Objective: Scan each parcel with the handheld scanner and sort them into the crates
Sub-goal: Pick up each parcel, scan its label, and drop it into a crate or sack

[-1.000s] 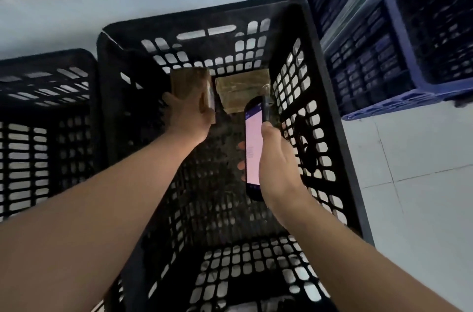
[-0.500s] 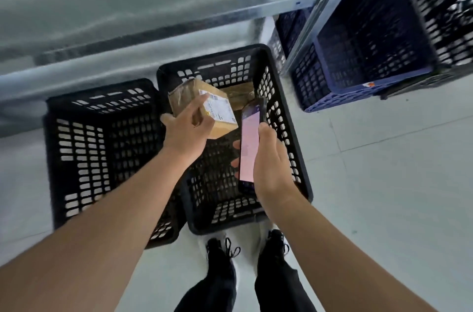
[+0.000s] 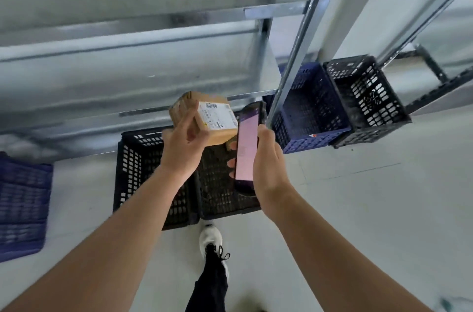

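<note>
Above the black crates on the floor, the left hand pinches the parcel, label facing the scanner, which the right hand grips just beside it.

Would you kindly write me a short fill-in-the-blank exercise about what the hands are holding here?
1. The left hand grips a cardboard ____ bearing a white label.
2. The right hand holds the handheld scanner, whose screen glows ____.
3. Under both hands, on the floor, stand two ____ crates.

Missing words: parcel; pink; black
</note>
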### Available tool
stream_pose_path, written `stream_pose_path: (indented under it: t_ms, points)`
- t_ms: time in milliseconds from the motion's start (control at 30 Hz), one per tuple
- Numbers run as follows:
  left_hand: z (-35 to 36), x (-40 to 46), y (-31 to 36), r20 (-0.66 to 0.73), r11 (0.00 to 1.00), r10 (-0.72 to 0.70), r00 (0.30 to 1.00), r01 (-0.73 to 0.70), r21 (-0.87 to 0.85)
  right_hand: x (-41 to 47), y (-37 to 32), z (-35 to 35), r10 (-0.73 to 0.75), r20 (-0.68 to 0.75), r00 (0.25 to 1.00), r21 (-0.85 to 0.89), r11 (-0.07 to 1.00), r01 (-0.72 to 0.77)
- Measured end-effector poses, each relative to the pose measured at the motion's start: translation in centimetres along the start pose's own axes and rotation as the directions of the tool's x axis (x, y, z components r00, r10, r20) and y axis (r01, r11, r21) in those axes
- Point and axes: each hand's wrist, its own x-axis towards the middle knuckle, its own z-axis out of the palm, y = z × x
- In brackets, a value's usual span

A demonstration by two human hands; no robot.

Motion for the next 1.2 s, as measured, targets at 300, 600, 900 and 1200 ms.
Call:
stream_pose_path:
  t_ms: [300,600,900,1200]
  points:
    - [-5.8,-12.4,15.5,-0.184,0.976,0.215,0.959,-0.214,0.027,-16.5,-10.0,-2.6,-0.166,0.115,0.979,0.025,0.986,0.164]
    - [-13.4,-20.0,26.5,-0.25,0.908,0.42,0.872,-0.406,0.109,-28.3,-18.1,-1.7,-0.365,0.185,0.912,0.047,0.931,0.363]
    - [-21.5,-24.9,34.5,-0.155,0.712,0.701,0.696,-0.691,0.12,-36.4,-23.8,1.0,-0.323,0.36,0.875,0.335,0.92,0.202]
    - [-26.7,-27.4,41.8,-0.056,0.459,0.888,0.456,-0.879,0.127,-45.0,-29.1,1.7,-0.422,0.503,0.754,0.433,0.878,0.203]
